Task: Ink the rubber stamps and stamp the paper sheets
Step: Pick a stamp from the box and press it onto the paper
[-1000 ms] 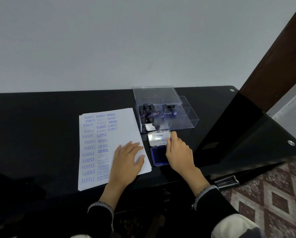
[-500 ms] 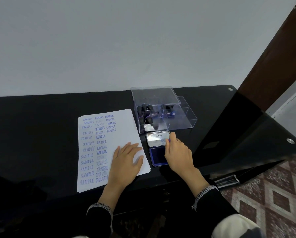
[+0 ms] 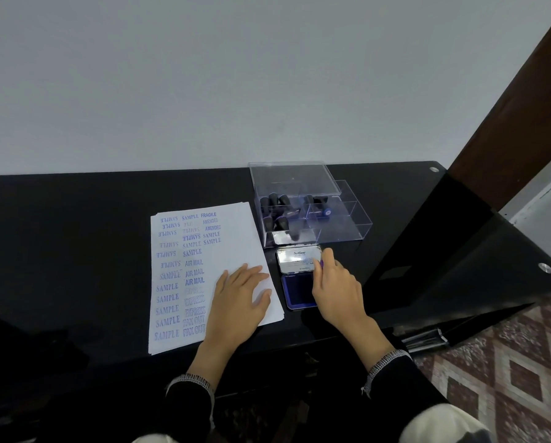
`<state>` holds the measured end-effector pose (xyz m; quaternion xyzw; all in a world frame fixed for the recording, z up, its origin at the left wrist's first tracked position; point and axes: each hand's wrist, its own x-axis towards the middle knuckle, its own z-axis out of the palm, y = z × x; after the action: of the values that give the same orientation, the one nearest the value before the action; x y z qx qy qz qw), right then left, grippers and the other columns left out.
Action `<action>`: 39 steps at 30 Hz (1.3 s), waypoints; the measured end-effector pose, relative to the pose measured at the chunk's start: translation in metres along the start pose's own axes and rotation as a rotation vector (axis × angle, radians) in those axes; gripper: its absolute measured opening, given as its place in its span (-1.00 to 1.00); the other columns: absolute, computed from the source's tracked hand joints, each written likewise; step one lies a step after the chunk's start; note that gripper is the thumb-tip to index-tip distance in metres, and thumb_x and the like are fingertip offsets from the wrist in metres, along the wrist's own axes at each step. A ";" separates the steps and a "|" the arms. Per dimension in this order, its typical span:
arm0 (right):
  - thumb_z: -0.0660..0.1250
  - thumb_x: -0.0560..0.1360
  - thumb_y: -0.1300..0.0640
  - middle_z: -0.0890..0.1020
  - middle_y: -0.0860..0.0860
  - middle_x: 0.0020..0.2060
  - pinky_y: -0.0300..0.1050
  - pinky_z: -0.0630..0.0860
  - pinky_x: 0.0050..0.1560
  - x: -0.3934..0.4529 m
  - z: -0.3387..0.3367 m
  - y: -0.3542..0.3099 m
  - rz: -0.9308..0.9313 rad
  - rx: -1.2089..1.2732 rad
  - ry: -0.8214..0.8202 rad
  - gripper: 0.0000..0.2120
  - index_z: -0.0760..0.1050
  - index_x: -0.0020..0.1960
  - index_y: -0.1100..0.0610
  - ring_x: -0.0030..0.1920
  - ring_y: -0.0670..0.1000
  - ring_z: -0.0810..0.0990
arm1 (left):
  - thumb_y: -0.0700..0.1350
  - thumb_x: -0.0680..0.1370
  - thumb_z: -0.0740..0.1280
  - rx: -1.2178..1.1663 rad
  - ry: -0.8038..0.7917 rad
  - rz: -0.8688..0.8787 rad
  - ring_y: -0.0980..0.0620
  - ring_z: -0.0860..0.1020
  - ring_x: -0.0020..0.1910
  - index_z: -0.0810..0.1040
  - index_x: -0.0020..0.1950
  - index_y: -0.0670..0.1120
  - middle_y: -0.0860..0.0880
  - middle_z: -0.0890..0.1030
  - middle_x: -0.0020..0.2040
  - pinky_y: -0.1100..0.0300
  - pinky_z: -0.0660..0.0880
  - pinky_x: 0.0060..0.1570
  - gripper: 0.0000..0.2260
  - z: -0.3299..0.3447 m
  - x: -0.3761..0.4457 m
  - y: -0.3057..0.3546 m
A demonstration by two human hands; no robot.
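Left hand (image 3: 239, 298) lies flat, fingers spread, on the white stamped paper sheets (image 3: 235, 238). Right hand (image 3: 338, 286), grip pinched on a small stamp mostly hidden, over the open blue ink pad (image 3: 298, 292) on the black counter (image 3: 76, 251).

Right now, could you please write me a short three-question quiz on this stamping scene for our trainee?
1. True or false: the left hand lies flat on the paper sheets.
2. What does the right hand hover over? A) clear stamp box B) open ink pad C) floor
3. Fill in: the lowest word in the sheet's left column reads ____.

Key: 1 true; 2 B; 3 SAMPLE.
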<state>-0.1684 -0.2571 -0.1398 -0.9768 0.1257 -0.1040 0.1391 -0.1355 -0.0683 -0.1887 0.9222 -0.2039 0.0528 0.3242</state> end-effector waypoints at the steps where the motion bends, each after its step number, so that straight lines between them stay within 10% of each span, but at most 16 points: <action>1: -0.02 0.66 0.01 0.48 -0.02 -0.25 -0.13 0.24 -0.41 -0.002 0.001 0.001 -0.001 0.000 0.009 -0.82 0.25 0.06 0.10 -0.36 0.00 0.42 | 0.07 0.62 0.19 -0.002 -0.001 0.001 0.22 0.13 0.49 0.46 0.36 0.11 0.20 0.36 0.44 0.21 -0.19 0.48 -0.68 0.000 0.000 0.000; 39: -0.01 0.65 0.03 0.47 0.00 -0.25 -0.08 0.32 -0.32 0.004 -0.002 -0.001 -0.004 0.010 -0.047 -0.82 0.26 0.09 0.13 -0.34 0.03 0.43 | 0.08 0.63 0.17 0.009 -0.026 -0.010 0.22 0.11 0.50 0.45 0.38 0.10 0.19 0.34 0.45 0.20 -0.20 0.49 -0.67 -0.004 0.000 0.003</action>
<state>-0.1646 -0.2582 -0.1367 -0.9785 0.1198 -0.0820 0.1467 -0.1368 -0.0683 -0.1839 0.9253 -0.2032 0.0399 0.3177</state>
